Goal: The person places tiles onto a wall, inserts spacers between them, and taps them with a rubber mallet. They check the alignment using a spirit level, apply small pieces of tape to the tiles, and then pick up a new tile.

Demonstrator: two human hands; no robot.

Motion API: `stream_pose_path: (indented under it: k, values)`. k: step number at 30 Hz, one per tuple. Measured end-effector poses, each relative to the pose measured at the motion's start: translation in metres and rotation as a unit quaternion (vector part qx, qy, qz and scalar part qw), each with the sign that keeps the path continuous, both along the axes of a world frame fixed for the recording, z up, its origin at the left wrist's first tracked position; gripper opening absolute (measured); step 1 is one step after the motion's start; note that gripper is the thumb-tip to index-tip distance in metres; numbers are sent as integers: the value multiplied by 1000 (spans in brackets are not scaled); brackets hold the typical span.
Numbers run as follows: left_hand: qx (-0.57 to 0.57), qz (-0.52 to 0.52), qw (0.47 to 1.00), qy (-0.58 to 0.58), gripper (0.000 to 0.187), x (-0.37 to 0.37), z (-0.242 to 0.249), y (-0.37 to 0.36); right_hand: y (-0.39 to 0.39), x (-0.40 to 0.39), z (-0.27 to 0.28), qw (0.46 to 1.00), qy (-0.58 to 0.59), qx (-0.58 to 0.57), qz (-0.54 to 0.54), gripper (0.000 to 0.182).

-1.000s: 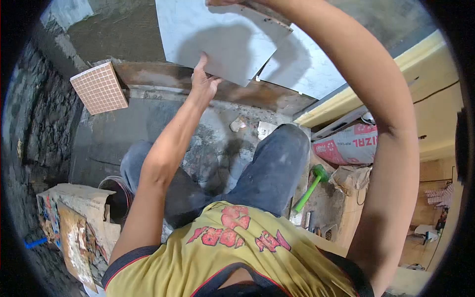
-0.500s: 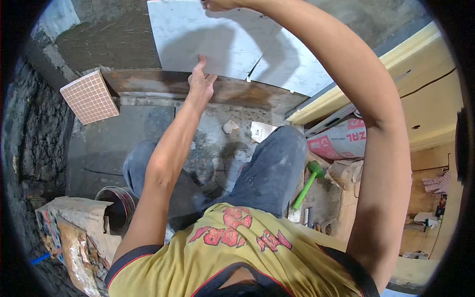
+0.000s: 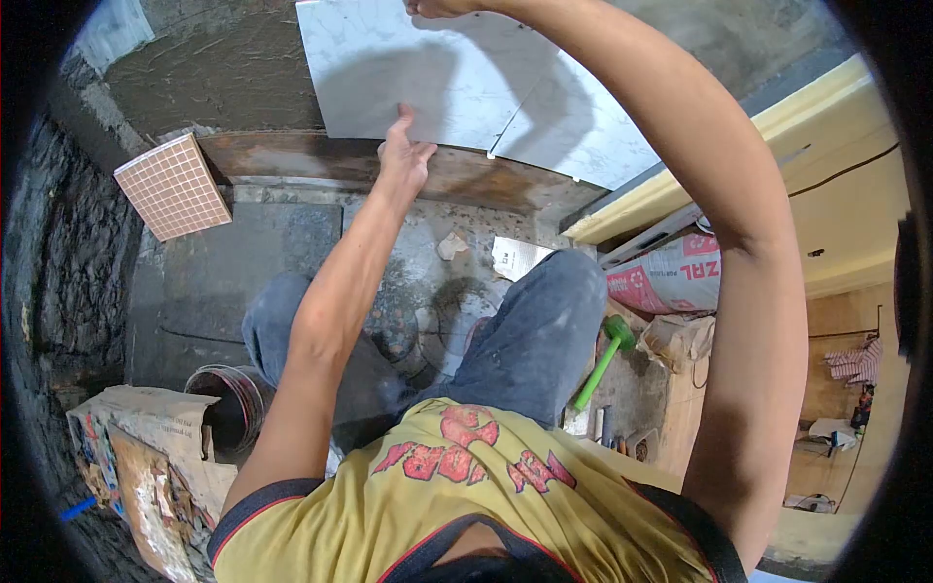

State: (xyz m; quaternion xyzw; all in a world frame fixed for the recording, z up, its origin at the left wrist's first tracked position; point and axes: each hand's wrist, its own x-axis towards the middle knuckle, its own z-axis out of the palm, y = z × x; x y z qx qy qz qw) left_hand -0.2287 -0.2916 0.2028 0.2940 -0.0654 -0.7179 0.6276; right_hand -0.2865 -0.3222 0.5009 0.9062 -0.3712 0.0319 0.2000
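Two white marbled tiles are against the wall side by side: a left tile (image 3: 389, 78) and a right tile (image 3: 583, 126), with a small white piece (image 3: 492, 154) at the bottom of their joint. My left hand (image 3: 404, 160) is at the left tile's lower edge, thumb up on its face and fingers apart beneath. At the top of the view my right hand (image 3: 442, 8) touches the left tile's upper part with its fingers curled; the frame edge cuts it off, and whether it grips anything is hidden.
Wet mortar (image 3: 214, 78) covers the wall at left. A gridded tile (image 3: 175, 189) leans below it. Around my legs are a bucket (image 3: 233, 403), a green mallet (image 3: 604, 361), a printed sack (image 3: 671, 277) and a cardboard-covered box (image 3: 146, 418). A wooden frame (image 3: 816, 117) borders the right.
The gap between the two tiles looks narrower at its lower end. My left hand stays at the lower edge, and my right hand remains at the top. The view has shifted slightly.
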Motion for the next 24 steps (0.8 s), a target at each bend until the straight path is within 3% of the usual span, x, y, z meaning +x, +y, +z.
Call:
stream_pose_path:
  k: [9,16,19,24]
  values:
    - [-25,-20,999,6,93,-1,-4,-4,-4,-4,2,1000,12,9,-23,16]
    - [4,21,999,-29,77,-7,9,7,-7,-6,4,999,19,21,-21,15]
    - [11,31,999,-34,75,-11,6,5,-2,-13,19,994,42,97,33,16]
    - [44,43,998,-13,71,-12,3,0,-5,-2,15,995,87,57,7,16]
